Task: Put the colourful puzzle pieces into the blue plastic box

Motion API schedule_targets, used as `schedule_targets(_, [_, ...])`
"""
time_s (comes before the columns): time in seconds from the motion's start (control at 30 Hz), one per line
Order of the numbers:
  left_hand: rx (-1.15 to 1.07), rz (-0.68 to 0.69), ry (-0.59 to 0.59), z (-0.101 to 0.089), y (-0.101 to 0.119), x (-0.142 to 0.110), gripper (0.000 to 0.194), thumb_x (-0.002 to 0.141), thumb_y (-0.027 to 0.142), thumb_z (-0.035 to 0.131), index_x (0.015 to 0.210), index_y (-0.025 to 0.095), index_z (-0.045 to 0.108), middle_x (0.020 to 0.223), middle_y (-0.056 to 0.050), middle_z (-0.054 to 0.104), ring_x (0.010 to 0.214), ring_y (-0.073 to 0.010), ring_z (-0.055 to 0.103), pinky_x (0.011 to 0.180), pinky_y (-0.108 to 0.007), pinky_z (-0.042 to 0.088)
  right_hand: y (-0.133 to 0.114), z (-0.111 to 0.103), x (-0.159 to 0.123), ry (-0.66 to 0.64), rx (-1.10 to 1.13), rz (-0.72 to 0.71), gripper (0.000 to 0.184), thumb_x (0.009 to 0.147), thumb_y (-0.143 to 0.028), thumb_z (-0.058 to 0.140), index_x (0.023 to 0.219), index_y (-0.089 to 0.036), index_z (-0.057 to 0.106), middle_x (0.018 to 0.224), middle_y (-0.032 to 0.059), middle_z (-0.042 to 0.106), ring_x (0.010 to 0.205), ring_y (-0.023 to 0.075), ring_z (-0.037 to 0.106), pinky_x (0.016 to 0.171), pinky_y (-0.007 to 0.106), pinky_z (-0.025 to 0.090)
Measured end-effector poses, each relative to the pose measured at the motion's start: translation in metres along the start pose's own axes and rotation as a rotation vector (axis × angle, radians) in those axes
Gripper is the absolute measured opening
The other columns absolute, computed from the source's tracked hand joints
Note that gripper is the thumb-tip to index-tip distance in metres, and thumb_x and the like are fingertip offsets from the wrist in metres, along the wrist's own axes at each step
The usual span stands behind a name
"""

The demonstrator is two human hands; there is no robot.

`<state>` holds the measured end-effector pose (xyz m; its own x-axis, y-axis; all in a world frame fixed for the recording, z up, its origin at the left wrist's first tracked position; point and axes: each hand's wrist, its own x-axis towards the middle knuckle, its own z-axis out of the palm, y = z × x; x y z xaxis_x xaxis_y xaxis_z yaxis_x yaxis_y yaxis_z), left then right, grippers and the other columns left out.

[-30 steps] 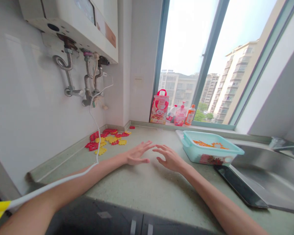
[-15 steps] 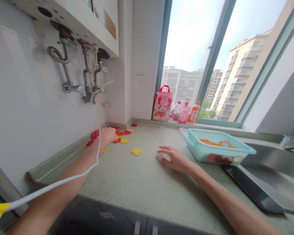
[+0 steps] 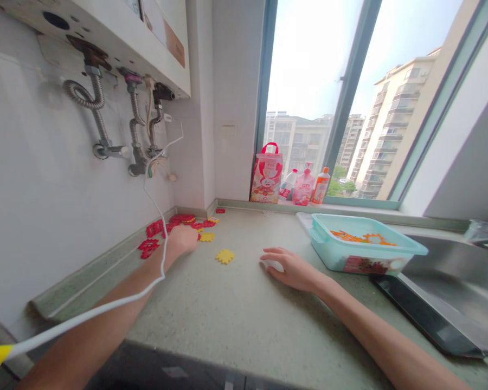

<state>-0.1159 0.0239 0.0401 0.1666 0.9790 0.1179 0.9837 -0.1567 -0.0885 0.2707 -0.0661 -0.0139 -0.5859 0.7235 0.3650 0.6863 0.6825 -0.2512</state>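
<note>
My left hand (image 3: 183,238) lies at the near edge of a scatter of red and yellow toothed plastic pieces (image 3: 174,225) by the wall. Its fingers are curled under, and what they hold is hidden. One yellow piece (image 3: 225,255) lies apart on the green speckled counter (image 3: 236,314), between my hands. Another yellow piece (image 3: 206,236) sits just right of my left hand. My right hand (image 3: 289,265) rests flat on the counter with its fingers stretched out, a little left of a teal plastic tub (image 3: 366,250) holding orange pieces.
A white cable (image 3: 154,206) hangs from the wall pipes (image 3: 101,135) across my left forearm. A dark flat slab (image 3: 425,319) and a steel sink (image 3: 463,271) lie to the right. A red bag (image 3: 266,176) and bottles (image 3: 307,187) stand on the window sill.
My left hand left the middle of the counter, reached into the pile of pieces, then drew back a little with its fingers curled. A yellow piece now lies apart. My right hand stayed and flattened.
</note>
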Motion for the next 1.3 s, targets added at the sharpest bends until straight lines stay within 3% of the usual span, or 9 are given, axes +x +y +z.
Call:
schedule_targets(0.13, [0.067,0.041,-0.02,0.004,0.037,-0.011,0.028,0.087,0.03,0.063,0.099,0.012,0.081,0.106,-0.027,0.077,0.102,-0.0427,0.074,0.088,-0.053,0.058,0.003,0.002,-0.001,0.007,0.011,-0.005,0.036,0.098,-0.028,0.06,0.132,-0.028,0.071,0.145,0.0102,0.065,0.131,0.0274,0.064,0.113,0.046,0.051])
schedule_targets(0.23, [0.046,0.048,0.0,-0.003,0.037,-0.009,0.031,0.094,0.027,0.055,0.111,0.017,0.079,0.115,-0.023,0.076,0.109,-0.0396,0.072,0.093,-0.052,0.055,0.001,0.001,-0.001,-0.014,0.005,0.012,0.037,0.098,-0.028,0.059,0.132,-0.027,0.071,0.145,0.0107,0.065,0.131,0.0284,0.064,0.114,0.048,0.051])
schedule_targets(0.37, [-0.018,-0.031,-0.068,-0.023,-0.008,0.002,0.03,0.088,0.025,0.063,0.115,0.024,0.076,0.123,-0.016,0.075,0.118,-0.0354,0.069,0.094,-0.043,0.055,-0.003,-0.002,0.0,-0.026,0.012,0.021,0.037,0.097,-0.028,0.058,0.131,-0.025,0.072,0.145,0.0116,0.065,0.13,0.0293,0.064,0.114,0.049,0.051])
schedule_targets(0.6, [-0.181,-0.128,-0.46,-0.033,-0.069,-0.006,0.029,0.051,0.026,0.09,0.068,0.017,0.069,0.066,-0.008,0.072,0.063,-0.0313,0.072,0.058,-0.035,0.055,-0.003,-0.002,0.0,-0.037,0.023,0.038,0.037,0.098,-0.03,0.058,0.131,-0.026,0.072,0.145,0.0114,0.064,0.131,0.0289,0.064,0.115,0.049,0.05])
schedule_targets(0.83, [-0.405,0.025,-0.626,-0.023,-0.026,-0.003,0.039,0.055,0.032,0.09,0.085,0.02,0.069,0.083,-0.006,0.078,0.072,-0.0271,0.076,0.05,-0.025,0.051,-0.005,-0.004,0.001,-0.041,0.017,0.044,0.037,0.097,-0.03,0.059,0.132,-0.026,0.072,0.146,0.0108,0.064,0.132,0.028,0.064,0.116,0.047,0.049])
schedule_targets(0.93, [-0.575,0.252,-0.52,-0.011,0.004,0.002,0.037,0.071,0.042,0.084,0.097,0.02,0.069,0.092,-0.005,0.079,0.077,-0.023,0.077,0.057,-0.025,0.054,-0.006,-0.005,0.001,-0.052,0.006,0.051,0.038,0.097,-0.029,0.059,0.132,-0.025,0.072,0.146,0.0111,0.064,0.132,0.0282,0.063,0.116,0.047,0.049])
schedule_targets(1.03, [-0.682,0.41,-0.139,0.006,0.019,0.013,0.033,0.09,0.051,0.068,0.102,0.02,0.07,0.101,-0.006,0.078,0.085,-0.0218,0.076,0.074,-0.031,0.059,-0.005,-0.004,0.001,-0.044,0.008,0.05,0.037,0.097,-0.029,0.059,0.132,-0.025,0.072,0.145,0.0112,0.065,0.131,0.0285,0.064,0.115,0.048,0.05])
schedule_targets(1.13, [-0.472,0.251,0.255,0.025,0.008,0.028,0.031,0.1,0.044,0.055,0.114,0.021,0.071,0.117,-0.007,0.075,0.11,-0.024,0.07,0.101,-0.037,0.054,-0.004,-0.002,0.001,-0.028,0.024,0.033,0.037,0.097,-0.03,0.059,0.131,-0.026,0.073,0.144,0.0105,0.065,0.13,0.0283,0.064,0.115,0.048,0.05])
schedule_targets(1.3, [-0.277,-0.012,0.329,0.048,-0.029,0.046,0.042,0.105,0.036,0.042,0.128,0.012,0.067,0.132,-0.017,0.067,0.128,-0.0298,0.06,0.112,-0.043,0.046,-0.004,-0.002,0.001,-0.025,0.027,0.034,0.036,0.097,-0.031,0.06,0.13,-0.027,0.073,0.143,0.0099,0.066,0.13,0.0282,0.065,0.115,0.048,0.05])
